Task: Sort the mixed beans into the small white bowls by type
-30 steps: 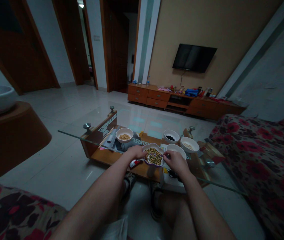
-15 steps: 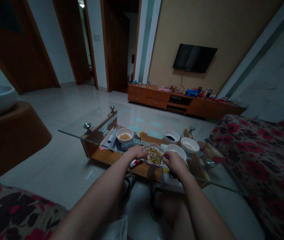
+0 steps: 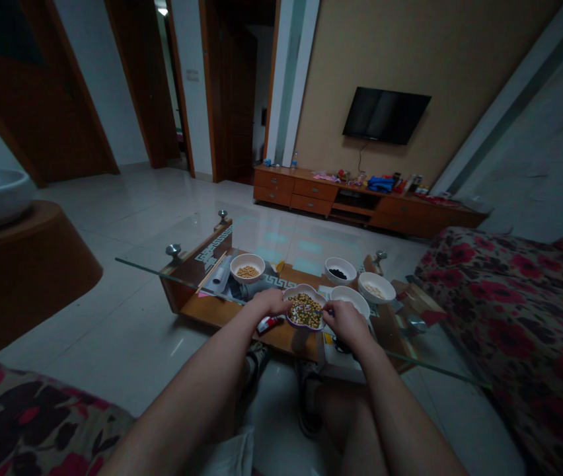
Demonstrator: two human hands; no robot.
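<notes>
A white, scalloped dish [image 3: 304, 327] of mixed beans and grains stands near the front edge of the glass table. My left hand [image 3: 272, 302] grips its left rim, thumb over the edge. At the right rim, my right hand [image 3: 345, 320] is closed in a pinch; a thin bluish tip shows by its fingers over the beans, too small to name. Behind that hand sits a white bowl [image 3: 353, 295], partly covered by it. Farther back are a bowl of black beans [image 3: 339, 272] and a bowl of pale pieces [image 3: 375, 289]. To the left stands a bowl of yellowish beans [image 3: 247, 272].
The glass tabletop [image 3: 162, 270] has a sharp front edge. Chopsticks [image 3: 211, 272] lie at its left. A red packet [image 3: 267, 324] is below my left wrist. A flowered sofa [image 3: 499, 297] flanks the right side; a TV cabinet [image 3: 311, 192] lines the far wall.
My left hand and the bowls stay put. My right hand keeps almost the same place, with only a slight shift of its fingertips and the bluish tip over the dish.
</notes>
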